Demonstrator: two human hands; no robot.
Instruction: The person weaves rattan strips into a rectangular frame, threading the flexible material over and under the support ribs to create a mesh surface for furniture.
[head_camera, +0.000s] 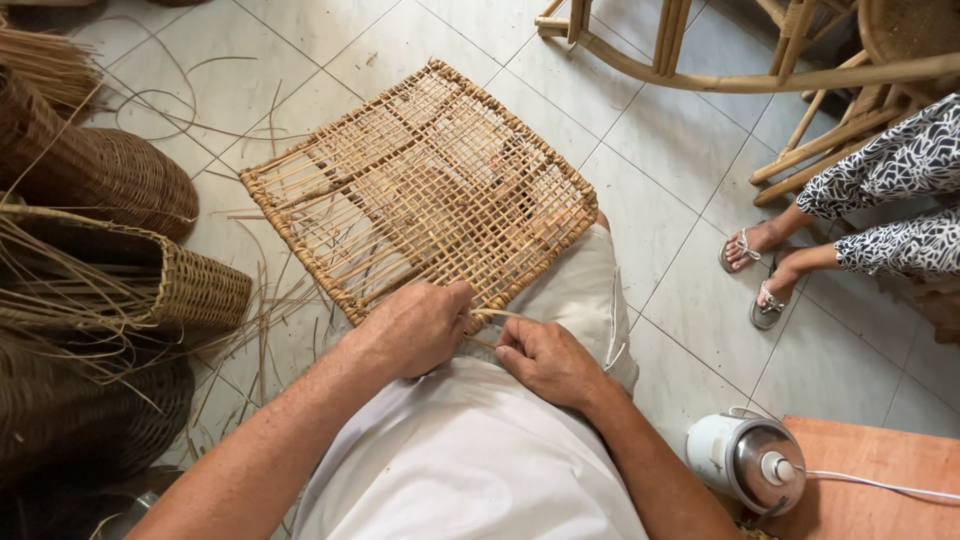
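Near right: a small white electric kettle is sitting on the corner of an orange-brown table, its white cord trailing off to the right.
My lap: I am sitting in white clothes, and the woven cane panel is resting on my knees, tilting away from me over the tiled floor.
Left hand: I am closing it over the near edge of the panel, fingers curled around the rim.
Right hand: I am pinching a thin cane strand just beside the left hand; the two hands are nearly touching, each clamped on its own piece.
Left: woven baskets are piling up beside me, with loose cane strips spreading across the floor.
Right, farther: another person's sandalled feet and patterned trouser legs are resting on the tiles.
Far right: bent cane chair frames are standing on the floor.
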